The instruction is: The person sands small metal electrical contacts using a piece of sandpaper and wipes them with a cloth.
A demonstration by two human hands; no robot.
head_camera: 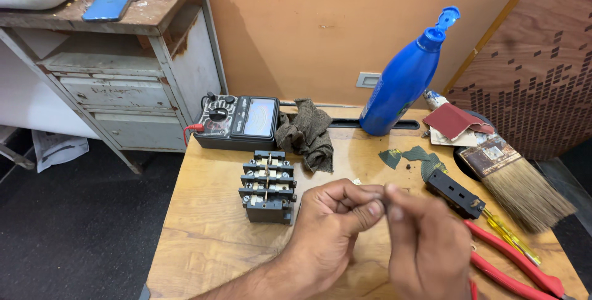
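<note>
Head view, wooden worktable [203, 232].

Left hand [333, 220]: at about 6 o'clock in the frame, fingers curled, thumb and forefinger tips pinched together. Right hand [425, 244]: at about 5 o'clock, fingers drawn in, tips meeting those of the left hand. A small part [383, 196] is nipped between the two sets of fingertips; too small and too covered to identify. It sits above the table, just right of frame centre.

Black contactor block [268, 187] with rows of screw terminals: standing on the table at 9 o'clock from the left hand, near but not touching.

Analogue multimeter [237, 121]: at 12 o'clock from the contactor, red lead at its left side. Crumpled grey-brown rag [307, 133]: just beside the meter, at its 3 o'clock.

Blue squeeze bottle [404, 78], cap flipped open: far edge of the table, leaning.

At 2 to 3 o'clock from the hands: black oblong part [455, 192], yellow-handled screwdriver [509, 235], red-handled pliers [512, 263], flat paintbrush [521, 186], folded red sandpaper [453, 120].

Blue phone [109, 5]: on the worn cabinet [148, 84], at 10 o'clock in the frame.
</note>
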